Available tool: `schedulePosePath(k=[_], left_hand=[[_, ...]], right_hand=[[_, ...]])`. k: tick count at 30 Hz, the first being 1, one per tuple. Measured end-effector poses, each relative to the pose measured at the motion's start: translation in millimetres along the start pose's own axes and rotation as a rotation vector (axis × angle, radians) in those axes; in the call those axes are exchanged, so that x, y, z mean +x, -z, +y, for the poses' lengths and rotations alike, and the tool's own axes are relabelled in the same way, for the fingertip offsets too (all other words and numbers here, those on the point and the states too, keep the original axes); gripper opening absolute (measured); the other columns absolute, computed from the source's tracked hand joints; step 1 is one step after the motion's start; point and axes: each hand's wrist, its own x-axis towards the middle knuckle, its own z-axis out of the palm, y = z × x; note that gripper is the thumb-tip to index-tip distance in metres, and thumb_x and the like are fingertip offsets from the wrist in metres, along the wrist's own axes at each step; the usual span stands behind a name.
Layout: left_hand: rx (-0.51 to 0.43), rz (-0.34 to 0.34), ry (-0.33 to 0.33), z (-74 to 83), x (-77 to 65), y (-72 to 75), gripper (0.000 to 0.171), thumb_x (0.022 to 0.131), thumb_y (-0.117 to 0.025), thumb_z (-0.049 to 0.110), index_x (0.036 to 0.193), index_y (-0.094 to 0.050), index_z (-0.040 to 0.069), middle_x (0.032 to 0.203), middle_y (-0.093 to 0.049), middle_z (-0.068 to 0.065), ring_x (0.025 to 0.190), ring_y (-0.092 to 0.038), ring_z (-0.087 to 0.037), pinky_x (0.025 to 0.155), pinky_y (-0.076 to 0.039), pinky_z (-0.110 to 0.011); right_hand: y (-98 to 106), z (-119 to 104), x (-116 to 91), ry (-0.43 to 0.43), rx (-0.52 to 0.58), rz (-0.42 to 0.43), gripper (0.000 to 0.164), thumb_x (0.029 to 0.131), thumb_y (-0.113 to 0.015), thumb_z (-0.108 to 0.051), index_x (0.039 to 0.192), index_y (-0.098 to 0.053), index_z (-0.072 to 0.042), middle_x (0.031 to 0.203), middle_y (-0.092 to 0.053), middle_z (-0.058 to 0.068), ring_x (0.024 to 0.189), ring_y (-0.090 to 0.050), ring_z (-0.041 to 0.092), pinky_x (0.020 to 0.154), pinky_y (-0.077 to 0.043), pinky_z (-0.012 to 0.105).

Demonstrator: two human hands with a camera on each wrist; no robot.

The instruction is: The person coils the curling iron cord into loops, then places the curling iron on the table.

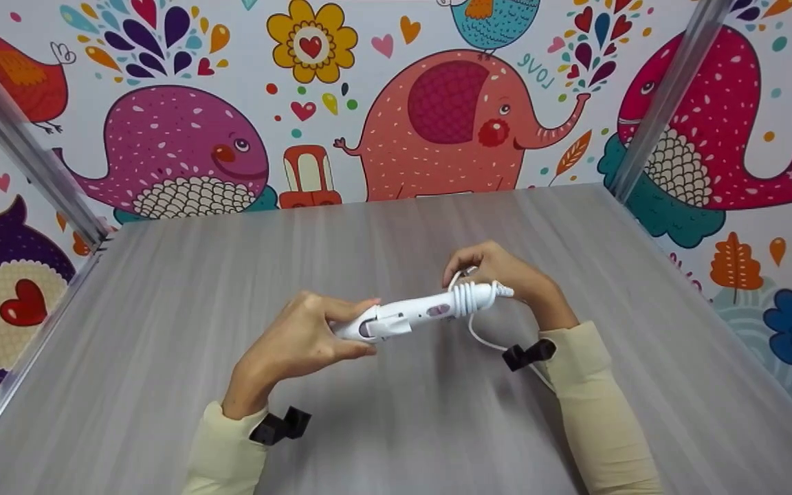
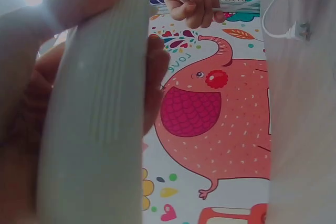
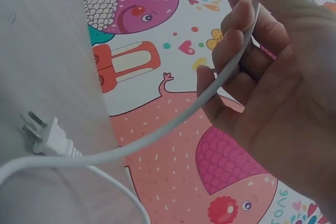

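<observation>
My left hand (image 1: pixel 296 337) hides one end of the white appliance (image 1: pixel 423 311), whose casing is blurred and cut off by the bottom edge in the left wrist view. From my head, a small dark dot on it is too small to make out. The cord (image 1: pixel 484 337) slips behind the black mount (image 1: pixel 529 355), then behind my right sleeve (image 1: pixel 599 412); my right wrist view loses it past the left edge and crops my right hand (image 3: pixel 283 87) at the right.
</observation>
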Motion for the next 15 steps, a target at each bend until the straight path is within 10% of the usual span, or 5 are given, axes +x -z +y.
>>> schedulePosePath(k=[10,15], left_hand=[[0.366,0.026,-0.103,11.5,-3.1,-15.5,0.051,0.076,-0.087,0.021,0.125,-0.072,0.015,0.103,-0.079,-0.003,0.074,-0.068,-0.013,0.061,-0.05,-0.028],[0.448,0.095,-0.039,12.4,0.9,-27.5,0.048,0.074,-0.088,0.018,0.12,-0.075,0.014,0.09,-0.078,-0.005,0.064,-0.063,-0.014,0.058,-0.047,-0.033]], right_hand=[[-7,-18,-2,-0.045,-0.378,0.042,0.019,0.077,-0.087,-0.023,0.09,-0.078,-0.012,0.084,-0.073,0.0,0.075,-0.061,0.014,0.068,-0.05,0.028],[-15,-29,-4,-0.021,-0.514,0.15,0.016,0.08,-0.085,-0.021,0.092,-0.079,-0.011,0.087,-0.075,0.002,0.078,-0.063,0.016,0.069,-0.052,0.03]])
